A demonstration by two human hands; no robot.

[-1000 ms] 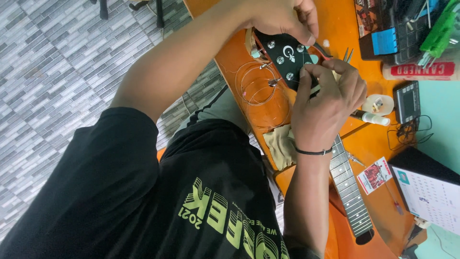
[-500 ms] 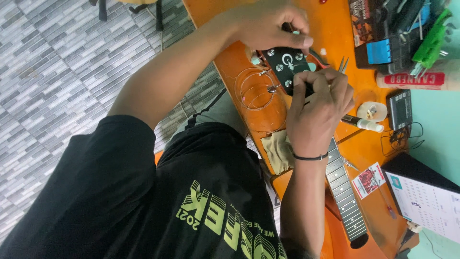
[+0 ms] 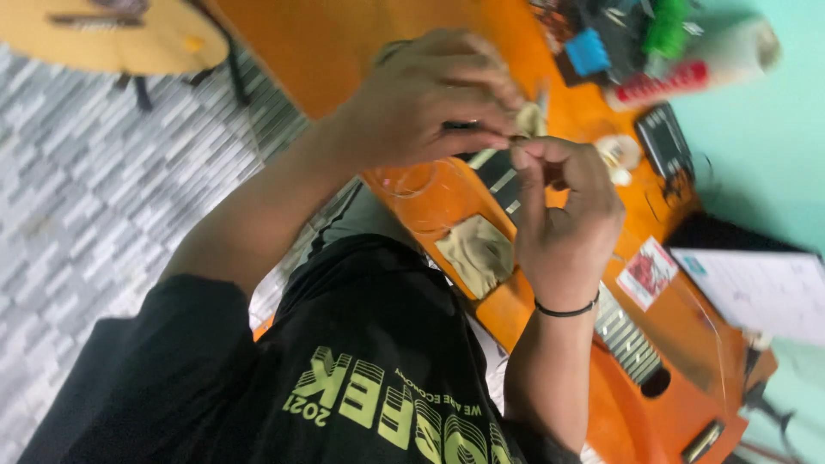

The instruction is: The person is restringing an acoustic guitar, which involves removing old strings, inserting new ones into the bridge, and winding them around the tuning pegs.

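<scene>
**A:** What are the fingers doing?

**B:** The left hand [image 3: 430,103] has its fingers [image 3: 481,137] pressed together on a small pale piece [image 3: 533,119]. It's too blurred to name. The right hand [image 3: 563,215] meets it from below, forefinger and thumb pinched tip to tip; I cannot tell whether anything lies between them.

**A:** Why held up like that?

**B:** I'd judge it's fine work. Both hands are raised off the bench [image 3: 344,51] and close together, so each can steady the other.

**A:** Where's the pale piece, then?

**B:** Right at the left fingertips, just above the right ones, over the head end of the guitar neck [image 3: 623,335].

**A:** And counts?

**B:** Two guitars: the orange one running away below the right wrist, and a yellow guitar [image 3: 112,34] well off beyond the left arm. One beige cloth [image 3: 477,253] lies under the fingers, probably padding the neck. There's also one black wristband [image 3: 563,309], one red-and-white card [image 3: 649,271] beside the neck, and one dark flat device [image 3: 662,142] past the fingertips.
</scene>
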